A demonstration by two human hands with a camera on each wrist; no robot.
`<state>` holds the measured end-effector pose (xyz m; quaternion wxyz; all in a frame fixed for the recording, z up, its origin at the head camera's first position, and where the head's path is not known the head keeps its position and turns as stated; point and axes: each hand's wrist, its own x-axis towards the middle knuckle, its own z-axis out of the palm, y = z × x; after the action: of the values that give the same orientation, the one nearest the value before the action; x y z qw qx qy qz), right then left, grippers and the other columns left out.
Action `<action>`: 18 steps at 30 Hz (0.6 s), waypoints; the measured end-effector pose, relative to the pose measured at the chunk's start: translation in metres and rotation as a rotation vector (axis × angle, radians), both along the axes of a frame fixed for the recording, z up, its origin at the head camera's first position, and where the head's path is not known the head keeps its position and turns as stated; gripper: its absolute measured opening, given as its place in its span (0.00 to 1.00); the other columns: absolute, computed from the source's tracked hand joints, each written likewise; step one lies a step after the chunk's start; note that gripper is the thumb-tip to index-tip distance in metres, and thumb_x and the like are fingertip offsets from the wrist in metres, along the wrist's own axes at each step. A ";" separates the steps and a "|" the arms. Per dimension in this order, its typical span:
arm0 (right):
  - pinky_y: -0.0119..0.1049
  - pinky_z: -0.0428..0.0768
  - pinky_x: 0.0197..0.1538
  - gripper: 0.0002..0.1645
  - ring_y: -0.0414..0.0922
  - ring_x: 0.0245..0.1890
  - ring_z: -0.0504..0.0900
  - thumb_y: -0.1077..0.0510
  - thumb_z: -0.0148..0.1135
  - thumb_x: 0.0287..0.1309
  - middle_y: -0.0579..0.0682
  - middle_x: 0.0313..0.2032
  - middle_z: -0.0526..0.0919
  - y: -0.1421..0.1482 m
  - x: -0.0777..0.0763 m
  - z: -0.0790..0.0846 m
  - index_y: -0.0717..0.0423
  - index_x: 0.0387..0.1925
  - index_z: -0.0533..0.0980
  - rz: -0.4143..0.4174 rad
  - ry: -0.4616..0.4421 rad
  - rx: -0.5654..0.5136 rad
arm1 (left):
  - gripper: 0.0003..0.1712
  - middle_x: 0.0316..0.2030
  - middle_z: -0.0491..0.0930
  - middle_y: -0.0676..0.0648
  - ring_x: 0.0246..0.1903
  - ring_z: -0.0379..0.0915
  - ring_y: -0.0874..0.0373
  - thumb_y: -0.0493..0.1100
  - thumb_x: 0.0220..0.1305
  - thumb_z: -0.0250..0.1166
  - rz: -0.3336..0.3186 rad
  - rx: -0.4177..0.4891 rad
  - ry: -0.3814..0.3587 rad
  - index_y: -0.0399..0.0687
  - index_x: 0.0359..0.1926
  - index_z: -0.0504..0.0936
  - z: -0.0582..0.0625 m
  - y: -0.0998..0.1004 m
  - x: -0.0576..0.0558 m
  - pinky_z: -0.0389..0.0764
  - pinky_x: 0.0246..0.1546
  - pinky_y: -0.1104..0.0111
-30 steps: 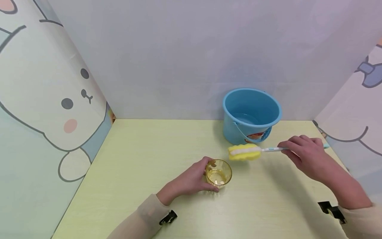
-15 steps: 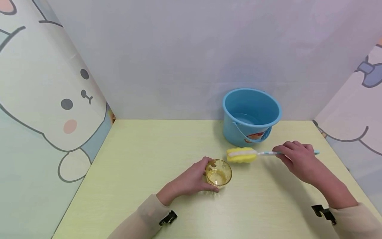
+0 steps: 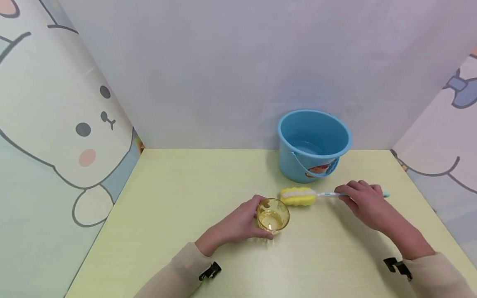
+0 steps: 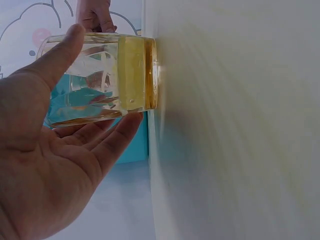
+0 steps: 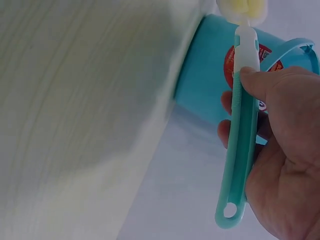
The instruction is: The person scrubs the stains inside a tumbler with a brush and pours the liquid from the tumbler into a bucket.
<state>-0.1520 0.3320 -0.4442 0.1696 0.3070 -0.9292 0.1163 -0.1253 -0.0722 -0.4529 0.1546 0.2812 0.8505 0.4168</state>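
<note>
An amber glass cup (image 3: 275,223) stands upright on the table with a little liquid in its bottom. My left hand (image 3: 240,221) grips it from the left, thumb on one side and fingers on the other, as the left wrist view shows. My right hand (image 3: 367,203) pinches the handle of a sponge cup brush (image 3: 298,196) and holds it level over the table. Its yellow and white sponge head lies just behind and right of the cup's rim. In the right wrist view the green and white handle (image 5: 240,130) rests between thumb and fingers.
A blue bucket (image 3: 290,161) with some water in it and a lowered carry handle stands behind the brush, near the back wall. The pale yellow table (image 3: 186,186) is bounded by a plain wall (image 3: 208,82) and cartoon-printed side panels.
My right hand has moved left and slightly toward me, carrying the brush closer to the cup. My left hand and the cup have stayed still.
</note>
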 end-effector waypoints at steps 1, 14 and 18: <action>0.49 0.67 0.36 0.27 0.51 0.39 0.81 0.64 0.85 0.46 0.44 0.38 0.84 0.000 0.000 0.000 0.45 0.48 0.83 -0.002 -0.012 -0.001 | 0.52 0.61 0.78 0.48 0.60 0.75 0.61 0.53 0.53 0.86 -0.001 0.001 0.000 0.46 0.71 0.66 0.000 0.000 0.000 0.76 0.63 0.67; 0.40 0.78 0.31 0.29 0.41 0.35 0.78 0.69 0.85 0.44 0.40 0.38 0.82 0.004 0.002 -0.010 0.48 0.48 0.83 0.105 -0.061 0.031 | 0.53 0.62 0.78 0.48 0.60 0.75 0.61 0.54 0.53 0.86 0.004 -0.008 -0.001 0.46 0.72 0.66 0.001 0.000 0.001 0.76 0.64 0.67; 0.42 0.83 0.35 0.29 0.41 0.36 0.78 0.70 0.84 0.46 0.40 0.38 0.81 0.005 0.002 -0.010 0.48 0.48 0.83 0.103 -0.100 0.046 | 0.52 0.62 0.78 0.48 0.60 0.75 0.61 0.53 0.53 0.86 0.004 -0.007 0.001 0.46 0.72 0.66 0.001 0.000 0.001 0.76 0.64 0.66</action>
<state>-0.1499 0.3366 -0.4542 0.1099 0.3521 -0.9219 0.1189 -0.1245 -0.0726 -0.4515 0.1545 0.2791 0.8526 0.4140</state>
